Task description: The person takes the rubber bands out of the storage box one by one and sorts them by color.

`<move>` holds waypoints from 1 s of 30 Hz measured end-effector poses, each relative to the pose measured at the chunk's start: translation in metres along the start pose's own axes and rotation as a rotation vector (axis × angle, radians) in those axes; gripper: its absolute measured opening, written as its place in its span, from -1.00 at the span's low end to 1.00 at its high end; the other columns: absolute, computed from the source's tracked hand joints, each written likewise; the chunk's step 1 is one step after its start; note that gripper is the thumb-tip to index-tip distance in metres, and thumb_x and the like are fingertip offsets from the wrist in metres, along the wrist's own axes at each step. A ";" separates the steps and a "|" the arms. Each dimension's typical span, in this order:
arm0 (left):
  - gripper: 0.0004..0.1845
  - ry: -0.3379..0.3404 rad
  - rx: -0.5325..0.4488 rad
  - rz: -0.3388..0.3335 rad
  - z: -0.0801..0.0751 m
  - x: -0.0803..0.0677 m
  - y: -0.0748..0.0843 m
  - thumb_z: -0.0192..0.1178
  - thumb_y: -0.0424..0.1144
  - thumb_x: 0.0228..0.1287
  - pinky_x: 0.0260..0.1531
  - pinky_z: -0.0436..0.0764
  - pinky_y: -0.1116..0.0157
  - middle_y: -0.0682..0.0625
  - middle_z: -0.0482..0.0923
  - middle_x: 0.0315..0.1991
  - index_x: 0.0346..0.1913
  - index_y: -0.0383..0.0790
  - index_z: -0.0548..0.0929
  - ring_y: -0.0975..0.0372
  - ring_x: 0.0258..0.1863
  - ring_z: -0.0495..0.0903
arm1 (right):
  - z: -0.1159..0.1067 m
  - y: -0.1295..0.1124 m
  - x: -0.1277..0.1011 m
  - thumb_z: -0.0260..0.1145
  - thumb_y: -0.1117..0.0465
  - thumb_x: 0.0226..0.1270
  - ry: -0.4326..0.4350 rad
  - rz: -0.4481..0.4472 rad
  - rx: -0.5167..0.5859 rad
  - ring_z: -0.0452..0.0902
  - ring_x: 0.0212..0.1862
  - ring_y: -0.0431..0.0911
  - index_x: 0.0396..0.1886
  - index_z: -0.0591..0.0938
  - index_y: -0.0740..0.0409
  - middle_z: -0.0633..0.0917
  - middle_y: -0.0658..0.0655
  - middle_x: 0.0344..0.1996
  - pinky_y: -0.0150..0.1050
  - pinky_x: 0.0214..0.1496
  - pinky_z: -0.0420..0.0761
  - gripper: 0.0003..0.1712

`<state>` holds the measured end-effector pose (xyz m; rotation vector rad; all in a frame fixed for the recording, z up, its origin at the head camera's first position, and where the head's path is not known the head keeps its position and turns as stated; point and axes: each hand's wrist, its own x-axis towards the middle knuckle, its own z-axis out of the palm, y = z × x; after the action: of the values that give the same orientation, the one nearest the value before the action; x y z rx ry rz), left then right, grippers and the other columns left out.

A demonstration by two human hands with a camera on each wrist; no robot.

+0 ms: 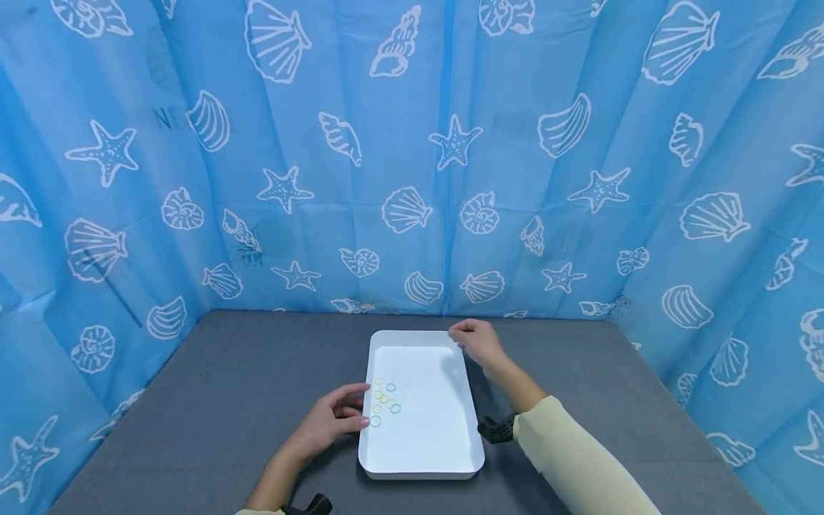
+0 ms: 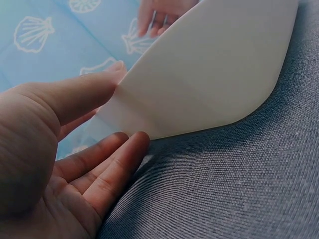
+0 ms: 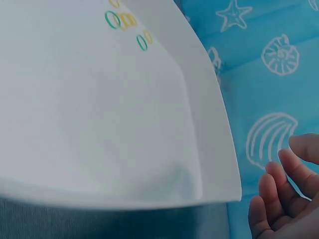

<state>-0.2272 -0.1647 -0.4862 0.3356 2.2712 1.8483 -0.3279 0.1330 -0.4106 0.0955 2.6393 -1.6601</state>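
Observation:
A white rectangular tray (image 1: 428,408) lies on the grey cloth. Several thin yellow and green rings (image 1: 395,408), like small rubber bands, lie inside it along its left side. My left hand (image 1: 331,415) touches the tray's left side with spread fingers; in the left wrist view, the thumb meets the rim and two fingertips touch the lower part of the outer wall (image 2: 209,74). Over by the tray's far right corner is my right hand (image 1: 479,345), its fingers loosely bent. Nothing shows between those fingers (image 3: 270,194) in the right wrist view, where the hand is apart from the tray.
Grey cloth (image 1: 244,386) covers the table around the tray. A blue curtain (image 1: 412,179) with white shell and starfish prints hangs behind the table and along both sides. Black straps (image 1: 497,429) sit at both wrists.

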 end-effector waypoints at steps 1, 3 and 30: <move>-0.37 -0.005 -0.002 0.006 0.000 0.000 0.000 0.37 -0.25 0.20 -0.18 0.59 0.21 -0.23 0.50 0.08 0.33 -0.25 0.43 0.08 -0.13 0.59 | 0.002 -0.001 0.000 0.23 0.21 0.42 -0.004 0.000 -0.001 0.52 -0.08 0.09 -0.13 0.67 0.25 0.64 0.18 -0.14 0.01 0.02 0.50 -0.79; -0.38 -0.017 -0.004 0.012 0.001 0.000 -0.001 0.36 -0.25 0.21 -0.19 0.59 0.23 -0.24 0.49 0.08 0.33 -0.26 0.43 0.08 -0.13 0.59 | 0.005 -0.002 -0.001 0.24 0.21 0.41 -0.011 0.002 0.002 0.53 -0.08 0.09 -0.13 0.67 0.24 0.64 0.17 -0.14 0.01 0.03 0.51 -0.80; -0.36 0.001 0.007 -0.010 -0.001 0.003 -0.002 0.38 -0.22 0.19 -0.16 0.59 0.16 -0.21 0.50 0.08 0.33 -0.21 0.44 0.08 -0.12 0.59 | 0.057 -0.002 -0.007 0.34 0.23 0.31 -0.281 -0.091 -0.176 0.61 -0.26 0.01 -0.02 0.64 0.26 0.64 0.07 -0.31 -0.13 -0.18 0.57 -0.71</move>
<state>-0.2301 -0.1655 -0.4884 0.3237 2.2754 1.8366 -0.3221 0.0804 -0.4327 -0.2459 2.5894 -1.3393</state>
